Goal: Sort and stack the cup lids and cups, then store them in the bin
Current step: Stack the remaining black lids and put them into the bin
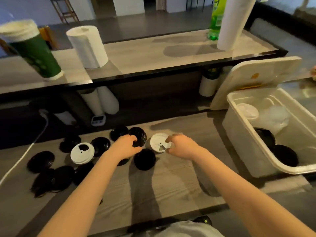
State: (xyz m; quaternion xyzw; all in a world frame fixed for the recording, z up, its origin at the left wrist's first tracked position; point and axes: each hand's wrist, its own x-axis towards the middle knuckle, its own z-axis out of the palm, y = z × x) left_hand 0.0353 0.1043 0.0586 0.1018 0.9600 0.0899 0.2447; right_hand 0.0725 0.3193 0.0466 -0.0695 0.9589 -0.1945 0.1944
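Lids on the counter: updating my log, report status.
Left hand grips a black lid. Right hand pinches the right white lid. Loose black lids remain left; bin open, nothing blocking.

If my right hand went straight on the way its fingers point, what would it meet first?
The white lid, flat on the counter just ahead of the right hand; blur hides whether its fingertips touch the rim.

Single view, head-worn, wide-angle. It looks forward and steeply down from the near edge of the table (171, 185), at close range. Both forearms enter from the bottom of frame. The left hand (126, 146) and right hand (183, 147) meet just below frame centre, at the black lid (141, 135) and white lid (159, 142). The raised counter (145, 53) fills the upper frame. The bin (239, 134) at the table's right edge is cut by the frame.
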